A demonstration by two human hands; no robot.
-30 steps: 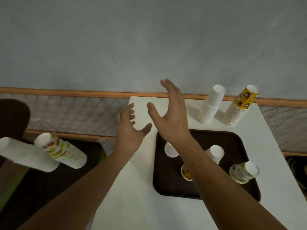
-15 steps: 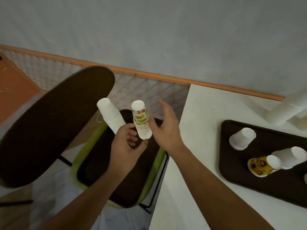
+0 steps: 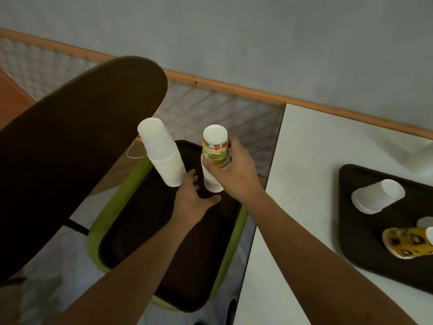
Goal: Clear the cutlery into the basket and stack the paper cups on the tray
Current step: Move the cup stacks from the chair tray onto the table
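The right hand's fingers and thumb (image 3: 212,164) curl round the upper part of the patterned cup stack (image 3: 214,148), which stands upright near the far edge of the dark tray (image 3: 145,219). The left hand (image 3: 192,200) lies with its fingers loose and spread, holding nothing, between that stack's foot and the white cup stack (image 3: 161,156) just beside it. The tray sits on a green chair seat (image 3: 98,226), with the dark chair back (image 3: 70,148) close on the left. On the white table (image 3: 293,207) to the right, a second tray (image 3: 365,249) carries a white cup (image 3: 377,195) and a yellow cup (image 3: 407,245), both on their sides.
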